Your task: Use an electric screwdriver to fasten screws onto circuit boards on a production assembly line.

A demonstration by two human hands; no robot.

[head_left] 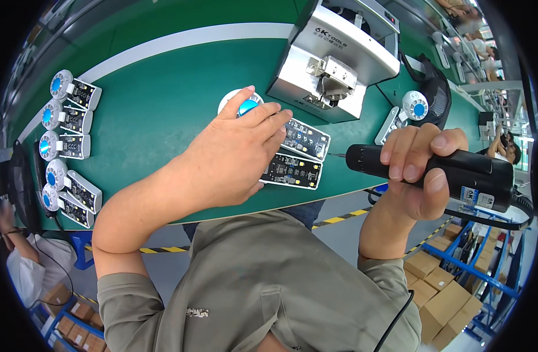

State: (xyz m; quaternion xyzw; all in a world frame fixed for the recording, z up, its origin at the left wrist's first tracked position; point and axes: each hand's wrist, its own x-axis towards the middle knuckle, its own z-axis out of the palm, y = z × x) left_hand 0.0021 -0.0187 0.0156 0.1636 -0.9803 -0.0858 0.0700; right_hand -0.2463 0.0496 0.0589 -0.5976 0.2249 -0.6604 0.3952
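My right hand [420, 155] grips a black electric screwdriver [477, 176], held nearly level with its thin bit pointing left. The bit tip is close to the right end of a white device with exposed circuit boards [292, 170], apparently just short of it. My left hand [239, 149] lies across this device, fingers over its boards and round white head with a blue centre [249, 107], thumb at the near side. The hand hides the left part of the boards and the joint to the head.
A silver screw feeder [333, 64] stands beyond the device. Several similar devices [75, 119] line the table's left side; another [415, 107] lies at right beside a black mesh bag [436, 91]. The screwdriver's cable [486, 220] loops below it. Cardboard boxes [445, 299] fill a blue rack.
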